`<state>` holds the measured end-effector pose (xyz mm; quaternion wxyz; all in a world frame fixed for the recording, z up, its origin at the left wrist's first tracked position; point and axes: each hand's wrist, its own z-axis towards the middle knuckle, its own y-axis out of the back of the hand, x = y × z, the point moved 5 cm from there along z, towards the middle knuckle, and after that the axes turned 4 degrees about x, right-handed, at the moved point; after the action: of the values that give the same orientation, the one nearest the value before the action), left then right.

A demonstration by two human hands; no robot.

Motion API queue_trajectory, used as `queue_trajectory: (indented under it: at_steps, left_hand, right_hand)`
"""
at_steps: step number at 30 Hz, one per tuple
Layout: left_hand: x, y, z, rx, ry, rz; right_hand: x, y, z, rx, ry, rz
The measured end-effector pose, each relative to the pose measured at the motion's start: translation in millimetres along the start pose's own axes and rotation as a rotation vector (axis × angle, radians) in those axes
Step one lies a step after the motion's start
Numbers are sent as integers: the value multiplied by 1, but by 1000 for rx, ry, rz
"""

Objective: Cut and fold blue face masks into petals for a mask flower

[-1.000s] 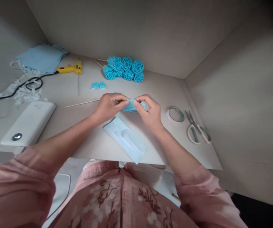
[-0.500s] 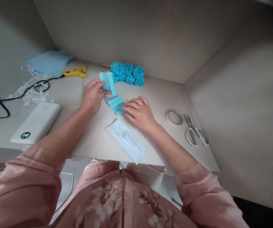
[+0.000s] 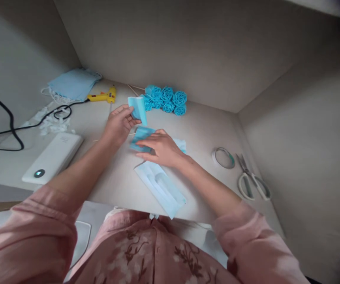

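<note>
Left grip [image 3: 119, 125] pinches a blue piece [image 3: 138, 109] over the desk's [image 3: 201, 126] middle; right grip [image 3: 165, 149] covers a second piece [image 3: 142, 133], closure unclear. Blue flowers [image 3: 167, 94] lie formed near the back edge; both pieces look unshaped.

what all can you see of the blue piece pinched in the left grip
The blue piece is small, roughly rectangular and light blue, with a whitish top edge and a lengthwise crease. It looks like thin, soft mask fabric. Pinched in the left grip, it appears raised above the table, tilted, overlapping the leftmost blue flowers in view. Whether its lower corner touches the piece below is unclear.
</note>
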<state>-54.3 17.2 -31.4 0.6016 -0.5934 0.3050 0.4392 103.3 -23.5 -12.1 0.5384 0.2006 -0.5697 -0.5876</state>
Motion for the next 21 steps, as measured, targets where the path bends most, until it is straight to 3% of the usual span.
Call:
queue_trajectory:
  at_steps: [4,6,9,12,17,21]
  left_hand:
    - [10,-7,-6,51,41,-10]
    - [14,-14,-11,82,47,-26]
    - [17,-24,-21,100,21,-16]
    - [21,-27,-26,86,20,3]
    - [28,-25,-27,58,18,-11]
    - [32,-27,-28,89,30,-41]
  right_hand:
    - [-35,32,-20,-392,-299,360]
    - [-52,35,-25,-483,-381,554]
    - [-59,23,-20,-419,-366,729]
    - [-54,11,-10,-356,-364,712]
    - [-55,9,0,-452,-466,594]
    - [-61,5,1,-480,-469,616]
